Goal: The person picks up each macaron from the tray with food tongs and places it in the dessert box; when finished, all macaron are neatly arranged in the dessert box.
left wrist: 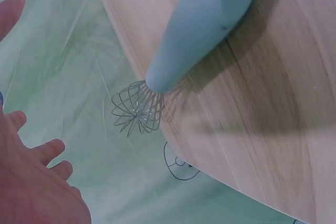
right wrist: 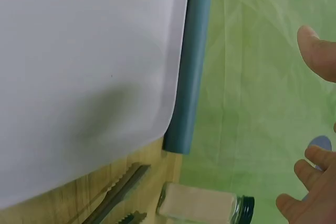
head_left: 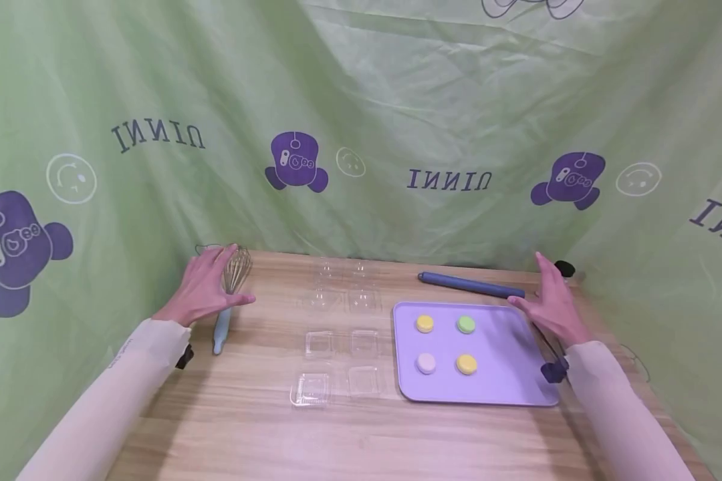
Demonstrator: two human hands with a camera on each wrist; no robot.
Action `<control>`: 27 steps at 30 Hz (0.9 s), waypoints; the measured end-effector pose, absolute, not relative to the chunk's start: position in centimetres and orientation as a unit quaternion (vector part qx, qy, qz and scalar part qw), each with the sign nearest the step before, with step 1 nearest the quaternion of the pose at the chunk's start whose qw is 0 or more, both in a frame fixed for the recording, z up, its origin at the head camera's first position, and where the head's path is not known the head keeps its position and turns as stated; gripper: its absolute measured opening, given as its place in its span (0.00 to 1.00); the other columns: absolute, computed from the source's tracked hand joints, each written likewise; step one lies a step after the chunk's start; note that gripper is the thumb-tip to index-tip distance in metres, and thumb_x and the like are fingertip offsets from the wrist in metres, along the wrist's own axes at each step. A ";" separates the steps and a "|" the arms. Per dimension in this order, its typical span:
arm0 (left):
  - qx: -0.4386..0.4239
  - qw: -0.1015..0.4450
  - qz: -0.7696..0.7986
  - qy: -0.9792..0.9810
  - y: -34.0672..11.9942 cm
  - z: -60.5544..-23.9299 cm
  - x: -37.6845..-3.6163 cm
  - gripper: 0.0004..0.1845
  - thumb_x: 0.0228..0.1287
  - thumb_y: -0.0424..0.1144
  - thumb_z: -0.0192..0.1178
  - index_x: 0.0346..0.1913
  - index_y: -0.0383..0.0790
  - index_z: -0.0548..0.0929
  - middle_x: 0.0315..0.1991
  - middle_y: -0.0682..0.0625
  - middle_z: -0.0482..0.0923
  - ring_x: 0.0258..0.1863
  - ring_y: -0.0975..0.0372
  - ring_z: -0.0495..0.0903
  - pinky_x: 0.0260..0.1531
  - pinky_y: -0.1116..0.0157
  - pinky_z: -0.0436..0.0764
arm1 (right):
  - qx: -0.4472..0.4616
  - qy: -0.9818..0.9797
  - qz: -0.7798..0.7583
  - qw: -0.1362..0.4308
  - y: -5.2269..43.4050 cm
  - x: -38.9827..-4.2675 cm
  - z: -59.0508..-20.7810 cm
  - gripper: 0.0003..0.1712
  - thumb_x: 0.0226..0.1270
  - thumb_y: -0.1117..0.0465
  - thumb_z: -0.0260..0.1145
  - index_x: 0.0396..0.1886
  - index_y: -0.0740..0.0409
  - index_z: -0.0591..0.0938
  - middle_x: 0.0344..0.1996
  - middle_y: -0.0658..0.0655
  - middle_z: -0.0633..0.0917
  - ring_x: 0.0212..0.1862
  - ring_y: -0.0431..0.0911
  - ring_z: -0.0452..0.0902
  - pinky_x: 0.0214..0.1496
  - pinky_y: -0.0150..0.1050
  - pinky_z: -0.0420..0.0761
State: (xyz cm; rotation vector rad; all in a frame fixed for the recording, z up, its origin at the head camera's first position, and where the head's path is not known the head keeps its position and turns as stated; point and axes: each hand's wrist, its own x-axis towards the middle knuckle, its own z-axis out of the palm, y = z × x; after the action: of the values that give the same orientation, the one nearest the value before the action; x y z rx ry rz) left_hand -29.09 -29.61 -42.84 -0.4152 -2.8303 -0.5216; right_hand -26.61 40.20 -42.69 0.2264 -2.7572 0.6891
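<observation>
My left hand [head_left: 206,288] hovers over a whisk [head_left: 221,331] with a pale blue handle, fingers spread and nothing in its grasp. In the left wrist view the whisk's wire head [left wrist: 138,109] juts past the table edge, apart from the fingers [left wrist: 48,151]. Over the back right corner of a lilac tray [head_left: 505,354], my right hand [head_left: 552,306] is held with fingers spread, holding nothing. Yellow, green and pale lilac macarons [head_left: 466,364] sit in two rows on the tray's left half. Behind the tray lies a dark blue rolling pin [head_left: 466,284].
Clear plastic containers [head_left: 313,389] with several compartments lie left of the tray. A glass jar [right wrist: 197,203] with a dark lid and dark tongs [right wrist: 118,195] are near the tray's right side. Green cloth [head_left: 361,87] hangs around the wooden table [head_left: 247,427].
</observation>
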 end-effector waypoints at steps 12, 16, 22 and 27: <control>-0.140 0.096 -0.218 -0.961 -28.8 -42.9 -28.8 0.70 0.43 0.64 0.77 0.82 0.41 0.46 0.79 0.29 0.51 0.77 0.34 0.51 0.72 0.27 0.51 | 0.055 -0.953 0.252 0.157 41.8 -26.0 -43.1 0.64 0.63 0.48 0.73 0.83 0.60 0.40 0.79 0.76 0.50 0.75 0.77 0.48 0.72 0.79 0.53; -0.131 0.074 -0.233 -0.961 -28.4 -42.8 -28.6 0.69 0.47 0.65 0.74 0.83 0.43 0.41 0.81 0.33 0.46 0.79 0.34 0.48 0.71 0.26 0.51 | 0.049 -0.950 0.261 0.165 42.4 -25.9 -43.3 0.63 0.63 0.49 0.74 0.82 0.62 0.42 0.77 0.77 0.54 0.74 0.77 0.52 0.70 0.78 0.57; -0.121 0.061 -0.273 -0.952 -27.9 -42.7 -28.6 0.69 0.49 0.66 0.73 0.83 0.48 0.38 0.83 0.38 0.43 0.81 0.36 0.43 0.74 0.27 0.48 | 0.031 -0.951 0.261 0.166 43.0 -26.0 -43.5 0.63 0.62 0.49 0.74 0.82 0.64 0.44 0.72 0.81 0.62 0.69 0.77 0.60 0.66 0.77 0.63; -0.123 0.047 -0.331 -0.934 -27.5 -42.7 -28.6 0.70 0.50 0.62 0.75 0.83 0.52 0.34 0.84 0.41 0.39 0.81 0.38 0.42 0.74 0.28 0.49 | 0.031 -0.946 0.275 0.170 43.5 -25.9 -43.6 0.62 0.61 0.49 0.75 0.81 0.67 0.46 0.68 0.83 0.66 0.67 0.76 0.62 0.65 0.76 0.65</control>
State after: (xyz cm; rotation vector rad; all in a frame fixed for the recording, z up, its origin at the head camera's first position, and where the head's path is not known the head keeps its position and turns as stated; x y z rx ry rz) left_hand -28.56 -27.48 -42.73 -0.3739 -2.8504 -1.0097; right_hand -25.92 43.48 -43.63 0.0870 -2.6871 0.7819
